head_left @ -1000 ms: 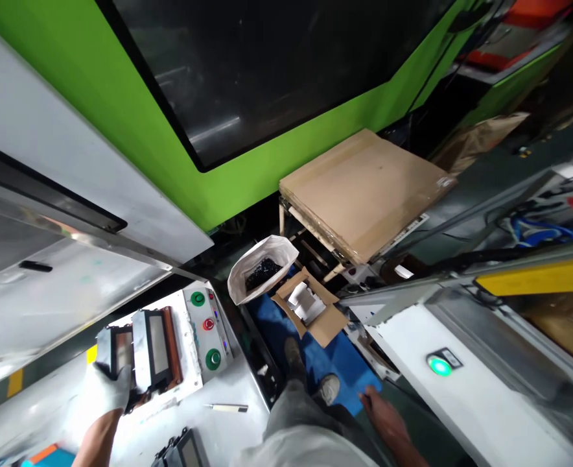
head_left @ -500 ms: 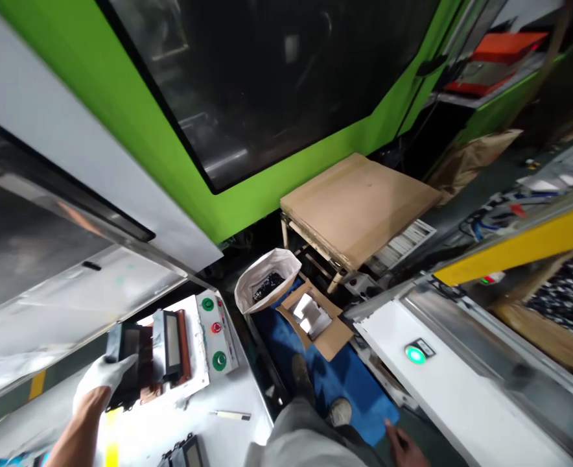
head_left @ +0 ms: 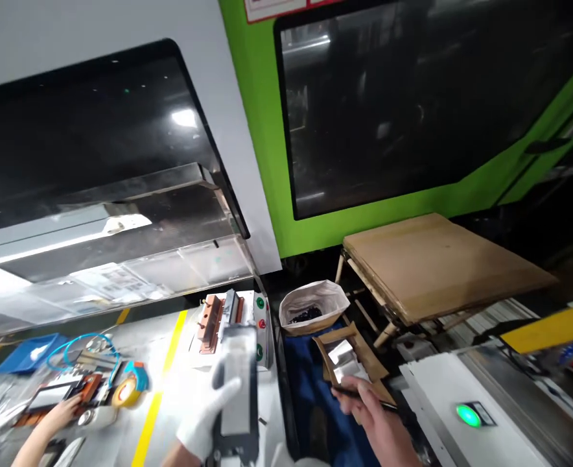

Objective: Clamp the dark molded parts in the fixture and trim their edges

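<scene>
Lifted off the white surface (head_left: 189, 389) since a second ago, the dark frame (head_left: 238, 395) stands upright in my gloved left hand (head_left: 203, 421), fingers closed round its edge, while my bare right hand (head_left: 369, 415) pinches a thin dark tool (head_left: 359, 394).

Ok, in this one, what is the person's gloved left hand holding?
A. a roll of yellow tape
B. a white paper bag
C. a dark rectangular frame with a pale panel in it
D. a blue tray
C: the gloved left hand grips a dark rectangular frame with a pale panel, raised above the white bench; the yellow tape roll lies on the bench, the white bag stands on the floor.
</scene>
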`<state>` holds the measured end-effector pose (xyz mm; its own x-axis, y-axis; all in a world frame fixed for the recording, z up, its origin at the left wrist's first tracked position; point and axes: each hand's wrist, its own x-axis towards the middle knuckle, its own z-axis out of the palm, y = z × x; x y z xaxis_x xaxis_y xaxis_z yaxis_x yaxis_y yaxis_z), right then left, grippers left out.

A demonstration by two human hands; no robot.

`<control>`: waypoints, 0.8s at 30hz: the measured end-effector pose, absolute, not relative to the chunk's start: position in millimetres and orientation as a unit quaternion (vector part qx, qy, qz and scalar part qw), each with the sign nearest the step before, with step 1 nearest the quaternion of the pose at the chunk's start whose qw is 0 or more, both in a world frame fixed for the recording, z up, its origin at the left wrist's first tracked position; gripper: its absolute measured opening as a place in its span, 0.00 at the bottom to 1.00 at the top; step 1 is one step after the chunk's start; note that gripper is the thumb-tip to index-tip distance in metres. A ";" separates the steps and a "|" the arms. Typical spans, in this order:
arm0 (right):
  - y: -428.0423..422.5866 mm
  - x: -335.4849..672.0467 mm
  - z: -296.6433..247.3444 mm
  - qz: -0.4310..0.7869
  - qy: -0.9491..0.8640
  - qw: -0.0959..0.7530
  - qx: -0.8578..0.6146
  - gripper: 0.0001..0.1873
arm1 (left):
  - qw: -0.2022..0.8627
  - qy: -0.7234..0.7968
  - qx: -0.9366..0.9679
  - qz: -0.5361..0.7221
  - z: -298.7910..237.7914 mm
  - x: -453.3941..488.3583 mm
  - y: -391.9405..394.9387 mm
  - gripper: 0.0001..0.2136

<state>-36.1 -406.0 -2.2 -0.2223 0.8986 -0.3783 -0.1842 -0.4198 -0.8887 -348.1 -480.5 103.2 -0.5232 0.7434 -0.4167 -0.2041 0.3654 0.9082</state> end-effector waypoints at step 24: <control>-423.0 -17.4 101.3 0.562 -0.540 0.427 -0.458 0.26 | 0.413 0.794 0.255 0.366 115.3 -287.4 -589.4 0.52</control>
